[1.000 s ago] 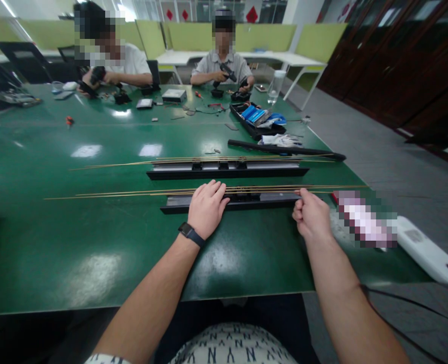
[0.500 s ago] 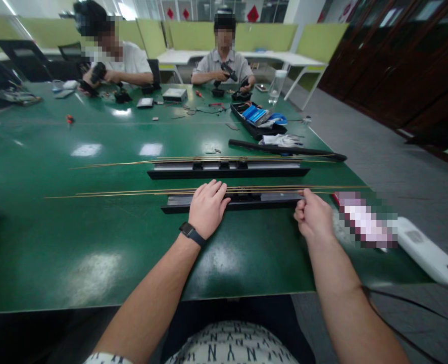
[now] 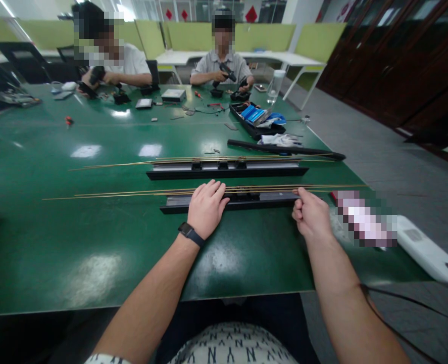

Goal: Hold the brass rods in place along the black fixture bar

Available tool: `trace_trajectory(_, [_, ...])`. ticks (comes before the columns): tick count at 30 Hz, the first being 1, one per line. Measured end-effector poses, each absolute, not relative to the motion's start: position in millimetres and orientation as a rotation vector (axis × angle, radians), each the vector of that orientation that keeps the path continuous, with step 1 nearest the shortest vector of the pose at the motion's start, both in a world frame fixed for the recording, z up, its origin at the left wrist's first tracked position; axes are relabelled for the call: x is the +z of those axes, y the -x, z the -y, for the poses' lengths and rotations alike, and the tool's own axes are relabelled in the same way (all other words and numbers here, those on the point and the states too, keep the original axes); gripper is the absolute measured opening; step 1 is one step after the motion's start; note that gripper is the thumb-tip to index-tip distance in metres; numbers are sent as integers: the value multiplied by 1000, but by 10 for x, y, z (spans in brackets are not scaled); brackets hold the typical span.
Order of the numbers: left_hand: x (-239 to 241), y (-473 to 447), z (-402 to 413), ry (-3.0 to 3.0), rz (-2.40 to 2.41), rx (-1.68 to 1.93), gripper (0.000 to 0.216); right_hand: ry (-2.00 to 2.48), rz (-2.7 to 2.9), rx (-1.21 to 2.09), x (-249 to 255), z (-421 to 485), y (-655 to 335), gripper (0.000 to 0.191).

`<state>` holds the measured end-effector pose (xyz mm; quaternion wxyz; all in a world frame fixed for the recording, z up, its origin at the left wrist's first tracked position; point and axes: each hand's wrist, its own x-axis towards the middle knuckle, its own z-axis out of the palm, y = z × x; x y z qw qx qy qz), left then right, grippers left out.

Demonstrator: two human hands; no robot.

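My left hand [image 3: 207, 202] lies palm down, fingers stretched out, across the near black rail [image 3: 204, 206] and the thin gold-coloured rods [image 3: 125, 193] that run along its top. At the rail's right end, my right hand [image 3: 310, 212] is closed, thumb and forefinger pinching at one of these rods; the exact contact is small and partly hidden. The rods stick out past both ends of the rail. Dark clips or blocks [image 3: 249, 196] sit in the rail between my hands. Beyond lies a similar black rail [image 3: 227, 175] with its own thin rods [image 3: 121, 163].
Behind the rails lie a long black tube [image 3: 284, 147], white gloves [image 3: 280, 140] and a black tray [image 3: 251, 129] with blue items. A blurred pinkish object [image 3: 363, 220] and a white device [image 3: 428, 250] lie at right. Two people sit across the green table [image 3: 106, 227], handling dark tools.
My right thumb and forefinger have shifted slightly left along the rods. My left hand stays flat in the same place. The view has moved a little.
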<state>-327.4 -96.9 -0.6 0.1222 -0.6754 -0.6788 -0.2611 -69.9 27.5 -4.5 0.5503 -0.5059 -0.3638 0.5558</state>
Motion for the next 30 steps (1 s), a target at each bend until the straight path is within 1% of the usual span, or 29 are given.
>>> trace_trajectory(5, [-12, 3278, 968, 1971, 1987, -768, 37, 1210, 817, 1286, -54, -303, 681, 20])
trace_trajectory(10, [6, 3266, 972, 1978, 1993, -763, 38, 1200, 828, 1299, -61, -294, 681, 22])
trace_trajectory(15, [13, 3262, 980, 1984, 1997, -747, 39, 1196, 835, 1302, -68, -320, 668, 21])
trace_trajectory(22, [6, 3268, 978, 1977, 1989, -747, 38, 1249, 810, 1234, -39, -348, 652, 28])
trace_trajectory(27, [7, 3265, 975, 1975, 1996, -751, 37, 1275, 761, 1191, -31, -371, 639, 21])
trace_trajectory(30, [10, 3263, 973, 1980, 2004, -758, 37, 1269, 758, 1183, -41, -378, 636, 21])
